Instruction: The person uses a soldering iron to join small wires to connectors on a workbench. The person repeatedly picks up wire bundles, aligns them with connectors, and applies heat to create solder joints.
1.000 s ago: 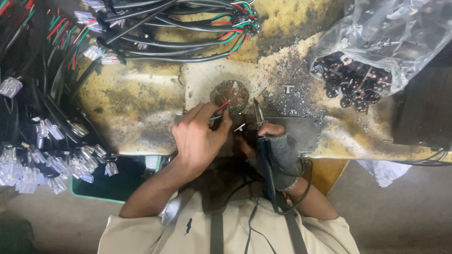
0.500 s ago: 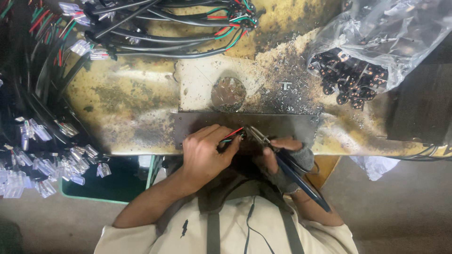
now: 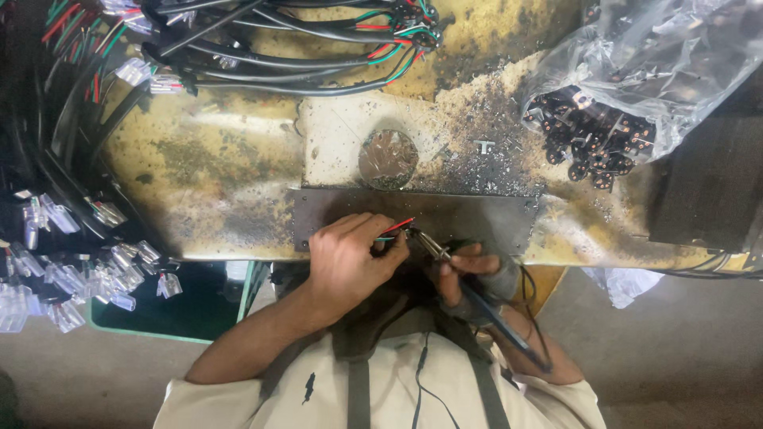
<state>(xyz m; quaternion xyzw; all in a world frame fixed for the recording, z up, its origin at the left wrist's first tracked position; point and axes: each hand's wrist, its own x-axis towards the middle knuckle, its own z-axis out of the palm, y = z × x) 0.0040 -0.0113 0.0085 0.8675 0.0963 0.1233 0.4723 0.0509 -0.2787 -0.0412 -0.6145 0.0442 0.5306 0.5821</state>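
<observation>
My left hand (image 3: 343,260) pinches thin red and green wires (image 3: 395,229) over the near edge of a dark metal plate (image 3: 477,213). My right hand (image 3: 474,274), in a dark fingerless glove, grips a soldering iron (image 3: 485,311) whose metal tip (image 3: 423,241) meets the wire ends. A round tin (image 3: 388,159) with shiny residue sits just beyond the plate on the stained, scorched workbench (image 3: 207,167).
Bundles of black, red and green cables (image 3: 278,48) lie across the far side. Clear plastic connectors (image 3: 79,262) hang at the left over a green tray (image 3: 171,322). A plastic bag of small black parts (image 3: 604,135) rests at the right, beside a black block (image 3: 703,183).
Both hands have drawn back from the round tin to the near edge of the dark plate, carrying the wires and the soldering iron with them.
</observation>
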